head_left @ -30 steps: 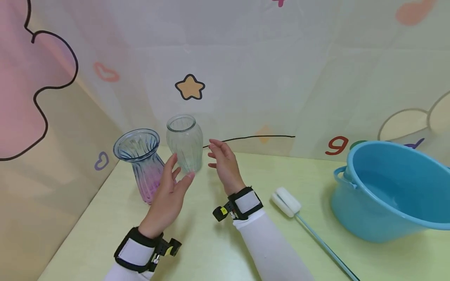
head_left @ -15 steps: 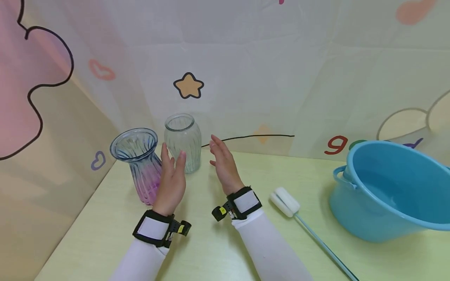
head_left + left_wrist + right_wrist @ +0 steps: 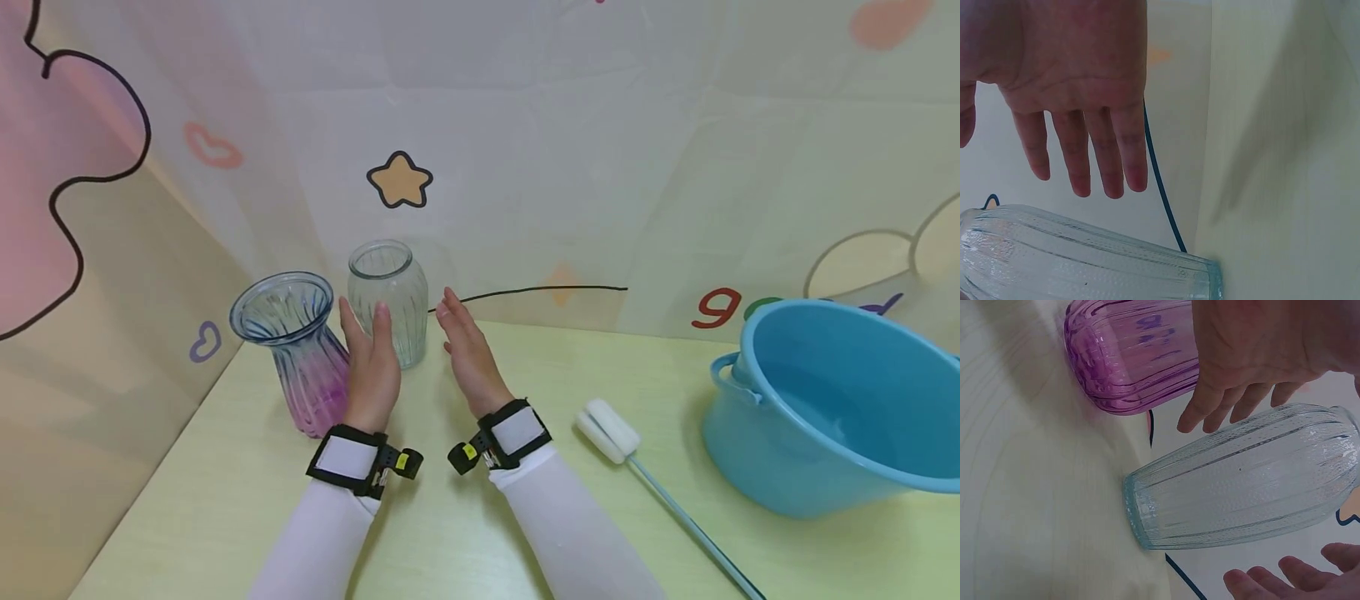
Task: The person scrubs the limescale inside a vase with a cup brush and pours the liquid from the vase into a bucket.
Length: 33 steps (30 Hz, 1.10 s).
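At the left of the table (image 3: 168, 517) I have a purple-and-blue glass vase (image 3: 309, 367) standing upright. Just beside it is my left hand (image 3: 371, 371), fingers straight and slightly spread, thumb raised; I can't tell whether they touch either vase. A clear glass vase (image 3: 401, 287) stands upright on the far side, between my hands. On its right, my right hand (image 3: 471, 358) holds straight, slightly separated fingers apart from it. Further right lie a white-headed brush (image 3: 609, 432) and, beyond, a blue bucket (image 3: 780, 454).
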### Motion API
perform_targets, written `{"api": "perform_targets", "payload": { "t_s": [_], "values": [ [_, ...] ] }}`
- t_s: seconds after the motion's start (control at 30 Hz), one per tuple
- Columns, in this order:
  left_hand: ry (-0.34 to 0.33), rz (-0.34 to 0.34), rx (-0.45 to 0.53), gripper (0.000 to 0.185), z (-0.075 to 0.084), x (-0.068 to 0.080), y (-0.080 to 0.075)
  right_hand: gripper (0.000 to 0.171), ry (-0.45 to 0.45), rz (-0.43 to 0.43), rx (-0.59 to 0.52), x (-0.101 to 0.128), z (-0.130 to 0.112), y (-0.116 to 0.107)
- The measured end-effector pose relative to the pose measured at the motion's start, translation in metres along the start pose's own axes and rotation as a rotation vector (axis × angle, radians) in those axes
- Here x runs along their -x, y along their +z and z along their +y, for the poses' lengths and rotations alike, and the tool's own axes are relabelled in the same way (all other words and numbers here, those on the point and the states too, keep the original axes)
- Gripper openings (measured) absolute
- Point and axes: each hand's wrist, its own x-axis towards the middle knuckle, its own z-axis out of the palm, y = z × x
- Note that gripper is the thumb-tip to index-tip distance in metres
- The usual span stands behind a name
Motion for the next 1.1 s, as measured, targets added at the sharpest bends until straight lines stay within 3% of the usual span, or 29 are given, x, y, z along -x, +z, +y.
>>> {"api": "perform_targets", "payload": {
  "t_s": [0.33, 0.63, 1.1],
  "values": [
    [0.017, 0.054, 0.054, 0.087, -0.009, -0.013, 0.009, 0.068, 0.018, -0.096, 0.055, -0.001, 0.01, 0.007],
    [0.025, 0.086, 0.124, 0.081, -0.012, -0.025, 0.01, 0.067, 0.004, -0.09, 0.098, -0.001, 0.015, 0.014],
    [0.036, 0.067, 0.188, 0.075, -0.016, -0.03, 0.011, 0.069, 0.019, -0.124, 0.093, -0.003, 0.019, 0.015]
  ]
}}
